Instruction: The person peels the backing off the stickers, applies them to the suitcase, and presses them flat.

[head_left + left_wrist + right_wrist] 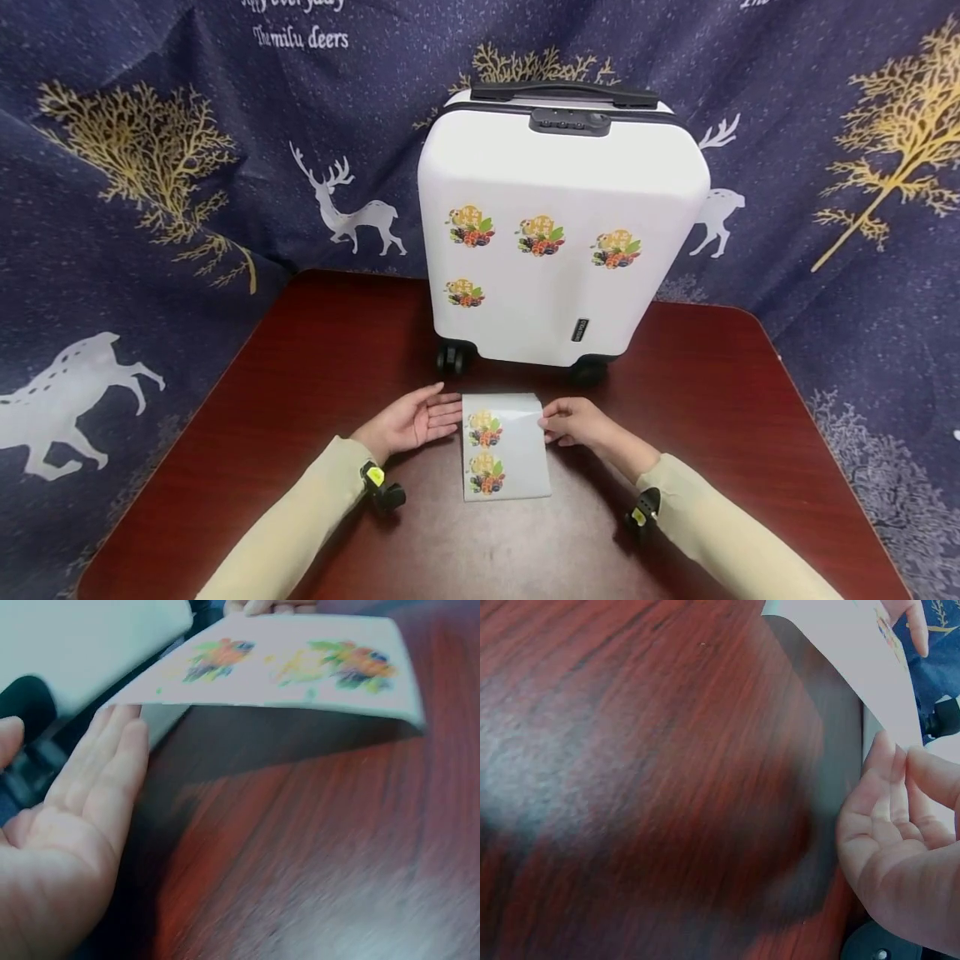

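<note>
In the head view, a fruit-printed sticker sheet (513, 447) was seen between the hands, before the white hard-shell suitcase (562, 212), its slightly longer axis running toward it. The sheet's right edge was pinched by the right hand (577, 422); the left hand (412, 423) was held palm up at the left edge, fingers extended. In the left wrist view, the sheet was raised above the wooden table (300, 847), fingertips at its edge; firm contact could not be told. In the right wrist view, its margin was caught between thumb and fingers.
</note>
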### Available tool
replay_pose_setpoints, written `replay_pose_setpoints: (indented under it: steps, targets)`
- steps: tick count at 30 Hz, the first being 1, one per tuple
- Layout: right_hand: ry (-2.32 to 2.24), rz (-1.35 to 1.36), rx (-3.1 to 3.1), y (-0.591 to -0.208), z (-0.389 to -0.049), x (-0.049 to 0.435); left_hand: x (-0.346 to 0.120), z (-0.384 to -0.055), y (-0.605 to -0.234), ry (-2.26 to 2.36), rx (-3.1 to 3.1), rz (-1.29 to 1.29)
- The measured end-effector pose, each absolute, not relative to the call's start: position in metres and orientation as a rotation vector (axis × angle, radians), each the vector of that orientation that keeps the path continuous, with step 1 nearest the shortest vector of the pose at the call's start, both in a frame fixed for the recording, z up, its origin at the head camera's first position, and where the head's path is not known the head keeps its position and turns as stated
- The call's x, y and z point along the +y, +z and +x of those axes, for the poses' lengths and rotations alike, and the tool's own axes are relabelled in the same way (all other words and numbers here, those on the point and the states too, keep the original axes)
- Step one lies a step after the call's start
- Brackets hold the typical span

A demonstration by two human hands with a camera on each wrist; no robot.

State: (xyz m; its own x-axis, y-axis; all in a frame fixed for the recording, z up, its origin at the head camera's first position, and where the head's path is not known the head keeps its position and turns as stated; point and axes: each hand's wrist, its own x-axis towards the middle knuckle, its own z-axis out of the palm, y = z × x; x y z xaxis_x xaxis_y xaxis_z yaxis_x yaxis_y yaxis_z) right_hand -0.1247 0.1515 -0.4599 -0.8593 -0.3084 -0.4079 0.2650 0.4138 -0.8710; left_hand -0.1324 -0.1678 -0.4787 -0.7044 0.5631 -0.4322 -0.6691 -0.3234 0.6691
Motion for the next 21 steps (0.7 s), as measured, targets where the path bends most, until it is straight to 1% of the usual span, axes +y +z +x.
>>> replay_pose_setpoints:
  steps: [5, 13, 21]
  targets:
    - [-1.462, -0.020, 2.175, -0.459, -0.121, 0.156, -0.152, -0.130, -0.482, 2.031, 1.233, -0.212]
    - [-1.432, 0.016, 2.206, -0.462, -0.117, 0.161, -0.129, -0.138, -0.486, 1.885, 1.472, -0.286]
    - [-1.358, 0.051, 2.241, -0.461, -0.114, 0.161, -0.116, -0.142, -0.486, 1.788, 1.596, -0.311]
